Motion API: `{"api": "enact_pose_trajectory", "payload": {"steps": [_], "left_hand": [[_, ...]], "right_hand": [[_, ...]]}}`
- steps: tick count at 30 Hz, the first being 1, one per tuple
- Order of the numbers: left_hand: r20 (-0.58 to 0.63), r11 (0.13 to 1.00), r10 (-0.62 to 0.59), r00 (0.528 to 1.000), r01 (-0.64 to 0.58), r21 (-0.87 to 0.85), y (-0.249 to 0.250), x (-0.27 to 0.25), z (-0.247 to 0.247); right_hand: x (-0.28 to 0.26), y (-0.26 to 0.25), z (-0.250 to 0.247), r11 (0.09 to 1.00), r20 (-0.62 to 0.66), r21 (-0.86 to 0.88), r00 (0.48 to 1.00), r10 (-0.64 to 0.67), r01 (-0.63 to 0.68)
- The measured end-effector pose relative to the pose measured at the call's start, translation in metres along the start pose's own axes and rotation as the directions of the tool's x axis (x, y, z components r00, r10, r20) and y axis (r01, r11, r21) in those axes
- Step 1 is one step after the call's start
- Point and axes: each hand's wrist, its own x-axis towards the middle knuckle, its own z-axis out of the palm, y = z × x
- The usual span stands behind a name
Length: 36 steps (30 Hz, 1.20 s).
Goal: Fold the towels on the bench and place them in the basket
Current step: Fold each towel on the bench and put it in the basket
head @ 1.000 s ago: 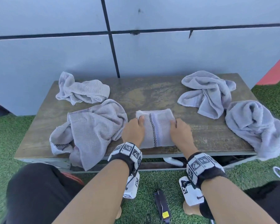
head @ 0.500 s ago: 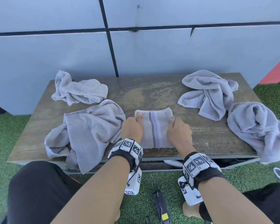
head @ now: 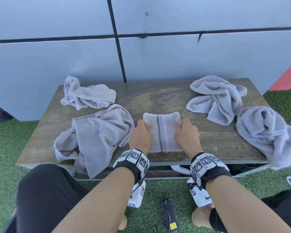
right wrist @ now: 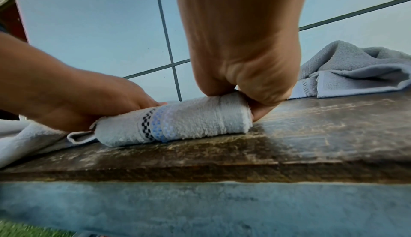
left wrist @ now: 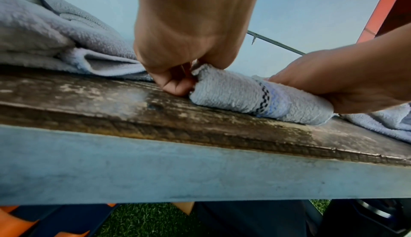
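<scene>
A folded white towel (head: 163, 132) with a black checkered stripe lies at the front middle of the wooden bench (head: 158, 96). My left hand (head: 140, 136) grips its left edge, thumb on top and fingers curled beside it. My right hand (head: 187, 135) grips its right edge the same way. The left wrist view shows the left hand (left wrist: 177, 71) pinching the towel (left wrist: 235, 93) at the bench top. In the right wrist view the right hand (right wrist: 249, 98) is clamped on the towel (right wrist: 189, 123). No basket is in view.
Several crumpled grey towels lie around: one back left (head: 89, 95), one front left (head: 99, 135) hanging over the edge, one back right (head: 218, 98), one far right (head: 265, 133) drooping off the bench. A tiled wall (head: 141, 56) stands behind. Green turf (head: 5, 148) surrounds the bench.
Both hands stay on the folded towel's sides, shifted only slightly. The view has drifted a little.
</scene>
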Motion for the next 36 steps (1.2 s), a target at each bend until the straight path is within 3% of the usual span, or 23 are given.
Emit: {"api": "enact_pose_trajectory", "payload": {"steps": [2, 4, 6, 8, 10, 13, 15, 21, 29, 32, 36], "left_hand": [[-0.031, 0.999, -0.019, 0.999, 0.018, -0.039, 0.002, 0.0, -0.002], [-0.109, 0.997, -0.028, 0.994, 0.02, -0.077, 0.005, -0.003, -0.004], [-0.235, 0.989, 0.145, 0.961, -0.137, 0.052, 0.006, -0.007, -0.003], [-0.196, 0.929, 0.36, 0.912, -0.33, 0.168, 0.005, -0.012, 0.006], [-0.005, 0.875, 0.457, 0.89, -0.448, 0.184, 0.001, -0.018, 0.019], [0.181, 0.854, 0.407, 0.895, -0.443, 0.272, -0.014, -0.021, 0.034], [0.206, 0.87, 0.358, 0.91, -0.406, 0.279, -0.018, -0.019, 0.036], [0.232, 0.876, 0.327, 0.916, -0.386, 0.289, -0.017, -0.012, 0.03], [0.267, 0.787, 0.375, 0.888, -0.457, 0.414, -0.02, -0.011, 0.026], [0.282, 0.733, 0.389, 0.877, -0.48, 0.481, -0.021, -0.005, 0.019], [0.221, 0.674, 0.406, 0.887, -0.454, 0.583, -0.013, 0.007, 0.007]], "right_hand": [[-0.003, 0.001, 0.002, 0.998, -0.073, 0.053, 0.997, -0.037, 0.041], [-0.007, 0.0, 0.002, 0.987, -0.226, 0.052, 0.965, -0.136, 0.151], [-0.011, -0.003, 0.003, 0.943, -0.329, -0.066, 0.885, -0.329, 0.326], [-0.011, -0.006, 0.006, 0.868, -0.269, -0.125, 0.826, -0.496, 0.481], [-0.01, -0.006, 0.012, 0.82, -0.091, -0.141, 0.818, -0.569, 0.555], [-0.008, 0.003, 0.021, 0.81, 0.217, -0.25, 0.846, -0.487, 0.531], [-0.005, 0.007, 0.022, 0.81, 0.264, -0.303, 0.861, -0.435, 0.502], [-0.003, 0.002, 0.022, 0.824, 0.279, -0.345, 0.888, -0.366, 0.449], [-0.008, 0.004, 0.019, 0.813, 0.282, -0.402, 0.902, -0.328, 0.421], [-0.016, 0.007, 0.012, 0.818, 0.232, -0.448, 0.93, -0.284, 0.361], [-0.042, 0.002, -0.001, 0.718, 0.09, -0.653, 0.966, -0.24, 0.239]]}}
